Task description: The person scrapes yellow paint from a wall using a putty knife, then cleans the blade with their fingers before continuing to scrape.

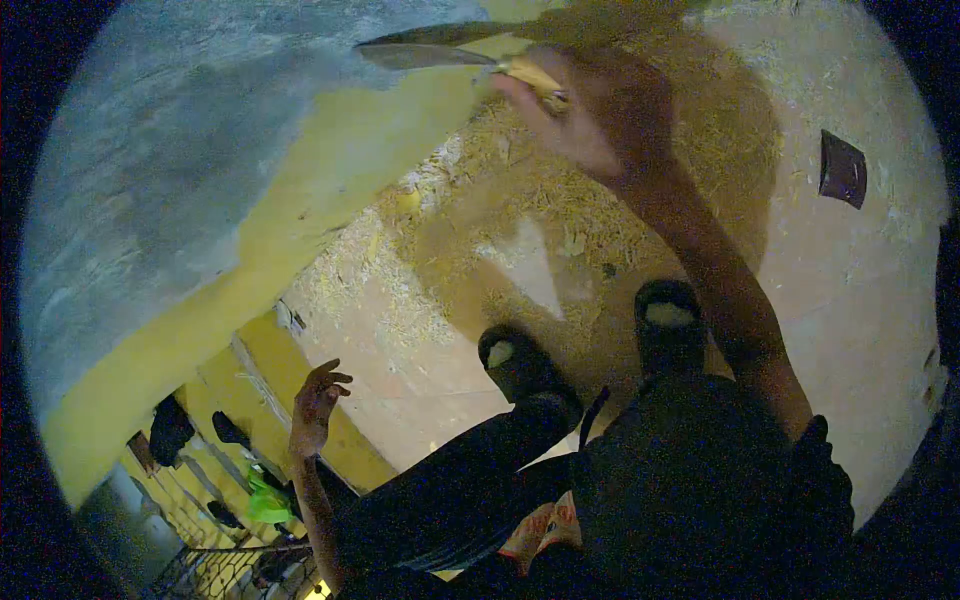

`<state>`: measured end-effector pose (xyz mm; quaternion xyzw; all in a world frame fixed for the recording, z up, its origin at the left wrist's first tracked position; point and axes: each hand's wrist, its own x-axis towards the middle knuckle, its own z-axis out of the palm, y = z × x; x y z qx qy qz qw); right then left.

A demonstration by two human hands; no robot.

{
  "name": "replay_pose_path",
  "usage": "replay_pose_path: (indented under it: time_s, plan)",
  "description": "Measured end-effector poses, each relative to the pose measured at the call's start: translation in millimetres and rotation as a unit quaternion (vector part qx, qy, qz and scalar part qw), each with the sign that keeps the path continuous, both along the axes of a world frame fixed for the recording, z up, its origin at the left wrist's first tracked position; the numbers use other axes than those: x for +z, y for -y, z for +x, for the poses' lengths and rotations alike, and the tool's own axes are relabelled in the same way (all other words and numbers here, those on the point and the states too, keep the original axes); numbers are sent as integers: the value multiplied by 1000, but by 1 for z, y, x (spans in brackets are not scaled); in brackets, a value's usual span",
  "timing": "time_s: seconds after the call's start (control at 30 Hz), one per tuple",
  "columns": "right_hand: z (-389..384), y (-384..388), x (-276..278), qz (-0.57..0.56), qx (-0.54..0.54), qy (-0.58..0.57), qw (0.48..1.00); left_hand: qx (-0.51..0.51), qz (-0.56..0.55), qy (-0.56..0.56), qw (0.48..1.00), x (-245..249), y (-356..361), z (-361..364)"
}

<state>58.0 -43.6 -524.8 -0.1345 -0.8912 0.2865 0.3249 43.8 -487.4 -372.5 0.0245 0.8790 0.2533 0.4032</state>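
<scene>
My right hand (pixel 610 110) is wrapped around the light wooden handle of a long flat-bladed tool (pixel 430 57). Its grey blade points left, close over the yellow band (pixel 350 140) at the foot of the blue wall (pixel 190 130), and a dark shadow runs along its upper edge. Blur softens the fingers on the grip. Down at the lower left, my left hand (pixel 321 400) hangs with loosely bent fingers apart and nothing in it. Yellowish flakes and shavings (pixel 560 215) cover the floor below the tool.
My feet in dark footwear (pixel 520 362) stand at the edge of the flakes. A dark rectangular piece (pixel 843 170) lies on the pale floor at right. Yellow steps or shelves at lower left hold dark shoes (pixel 172 430) and a green bag (pixel 267 495), with netting (pixel 225 572) below.
</scene>
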Motion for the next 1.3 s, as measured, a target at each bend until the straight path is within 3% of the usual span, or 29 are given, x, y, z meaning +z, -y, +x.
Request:
replay_pose_path:
  time_s: [0.13, 0.23, 0.3, 0.37, 0.43, 0.47, 0.53, 0.57, 0.63, 0.73, 0.87, 0.93, 1.07, 1.13, 1.17, 1.3]
  plan:
    - [-17, 28, 7, 87, 72, -26, 993, -9, 15, 10, 1000, -6, -1, 3]
    - [-4, 24, 35, 59, 105, 57, 991, -32, -3, 1, 999, 3, -7, 2]
    - [15, 8, 46, 1, 38, 120, 992, -30, 1, -16, 999, 4, 0, 1]
    - [7, 19, 35, -8, 62, 92, 994, 33, 74, 8, 997, -4, 11, 1]
    - [-8, 38, 22, 159, 88, 100, 978, 21, 58, 25, 998, -7, 10, 3]
    - [-8, 39, 13, 163, 85, 100, 978, 7, 39, 33, 999, -7, 8, 2]
    - [-7, 42, 2, -37, 51, -20, 998, -8, 48, 21, 999, -2, -4, 2]
    - [-2, 37, 8, -41, 51, -24, 998, -22, 54, 12, 998, 2, -6, 0]
    - [9, 20, 24, -4, 42, 76, 996, -8, 41, -2, 999, 4, -3, -3]
    - [3, 33, 27, 92, 22, 76, 993, 5, 44, 11, 999, -3, -1, 1]
    - [11, 31, 20, 45, 23, 73, 996, -16, 48, 17, 999, 0, -11, -2]
    - [11, 31, 21, 93, -40, 86, 991, -7, 59, -3, 998, 5, -19, -5]
    - [5, 49, 6, 133, 22, 109, 985, -19, 50, 7, 999, 2, -24, -6]
    - [9, 51, -5, 133, 12, -2, 991, -29, 49, -7, 998, 7, -35, -8]
    - [12, 48, -6, 128, 13, -4, 992, -31, 43, -16, 998, 13, -38, -5]
    - [13, 38, 12, 94, -12, 101, 990, -14, 54, -32, 998, 16, -40, -3]
